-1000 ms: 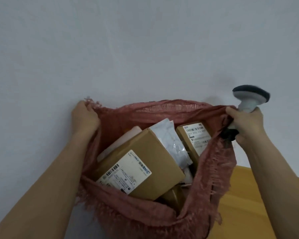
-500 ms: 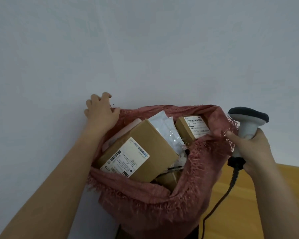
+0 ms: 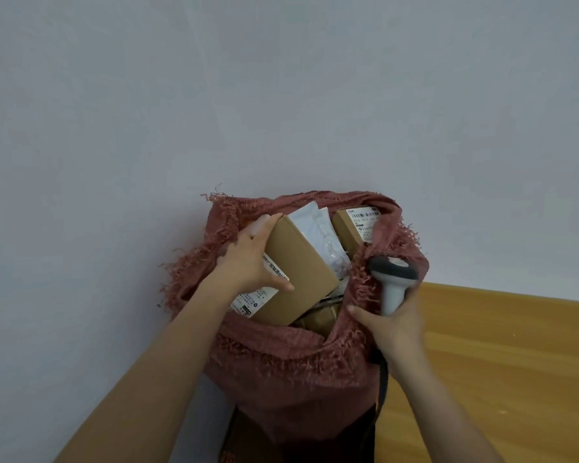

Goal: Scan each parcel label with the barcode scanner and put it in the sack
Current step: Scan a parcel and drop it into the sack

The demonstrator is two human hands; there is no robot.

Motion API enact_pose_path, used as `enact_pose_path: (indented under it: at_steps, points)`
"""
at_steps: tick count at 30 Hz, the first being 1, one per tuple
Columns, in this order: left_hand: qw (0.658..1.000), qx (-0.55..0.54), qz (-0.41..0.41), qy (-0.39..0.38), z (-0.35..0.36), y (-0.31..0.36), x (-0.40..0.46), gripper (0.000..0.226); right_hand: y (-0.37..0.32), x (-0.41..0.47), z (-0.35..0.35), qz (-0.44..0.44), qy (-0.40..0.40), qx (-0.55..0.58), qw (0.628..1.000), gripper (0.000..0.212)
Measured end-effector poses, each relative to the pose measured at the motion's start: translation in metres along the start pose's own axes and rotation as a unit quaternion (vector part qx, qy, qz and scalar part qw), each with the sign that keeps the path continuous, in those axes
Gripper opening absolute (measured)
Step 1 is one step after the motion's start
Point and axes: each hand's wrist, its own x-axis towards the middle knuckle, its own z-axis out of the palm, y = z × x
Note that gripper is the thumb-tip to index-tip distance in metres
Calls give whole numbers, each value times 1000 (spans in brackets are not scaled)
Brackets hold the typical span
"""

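Big cardboard parcel [image 3: 298,279] sits right at the mouth of the reddish woven sack [image 3: 281,359], tilted, its far corner up and its white shipping label [image 3: 258,292] facing up on the near-left side. The left hand [image 3: 251,259] lies flat across that label and the box's left edge, fingers spread wide and stretched along the top, thumb pressing down on the brown face near the label's corner. It is an open, pressing palm rather than a closed grip.

Behind the box, a white plastic mailer [image 3: 318,232] stands on edge, wedged between the big parcel and a smaller cardboard box [image 3: 351,228] at the far right of the sack, whose barcode label [image 3: 366,222] shows partly above the frayed rim. More cardboard shows down in the dark gap below the big box, too shaded to make out.

On the right rim of the sack, the right hand [image 3: 391,325] is wrapped round the handle of the grey barcode scanner [image 3: 393,279], fingers curled shut on it, thumb pointing left toward the sack's fringe. The scanner's dark-topped head stands upright just beside the fringe. Its black cable [image 3: 380,389] runs down past the wrist along the sack's side.

The sack stands against a plain pale wall [image 3: 281,95], with a yellow-brown wooden surface [image 3: 515,362] off to the right. Under the sack's base a dark shape shows, but I cannot tell what it is.
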Motion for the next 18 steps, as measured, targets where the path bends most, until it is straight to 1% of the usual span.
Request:
enact_pose_path:
  at_steps: [2, 4, 6, 7, 8, 10, 12, 15, 18]
  points:
    - [1000, 4, 6, 12, 2, -3, -6, 130, 2, 0, 1, 4, 9, -39, 999, 89]
    - [1000, 3, 5, 26, 4, -6, -10, 130, -1, -1, -7, 18, -13, -36, 999, 69]
    - [999, -4, -2, 37, 3, -10, -12, 131, -12, -3, -21, 52, -55, 41, 996, 42]
    - [999, -3, -3, 40, 1, -11, -13, 130, -20, -4, -30, 70, -81, 99, 989, 29]
    - [999, -1, -1, 40, -2, -11, -14, 128, -28, -6, -38, 79, -107, 159, 978, 21]
    - [999, -5, 12, 37, -9, -10, -16, 120, -48, -10, -54, 67, -151, 262, 951, 21]
    - [999, -13, 37, 35, -20, -8, -17, 106, -64, -16, -65, 28, -182, 314, 931, 25]
    - [997, -33, 65, 5, -40, -6, -19, 93, -76, -26, -72, -13, -207, 332, 920, 30]
    - [996, -54, 67, -37, -56, -8, -24, 90, -77, -27, -71, -5, -219, 348, 912, 31]
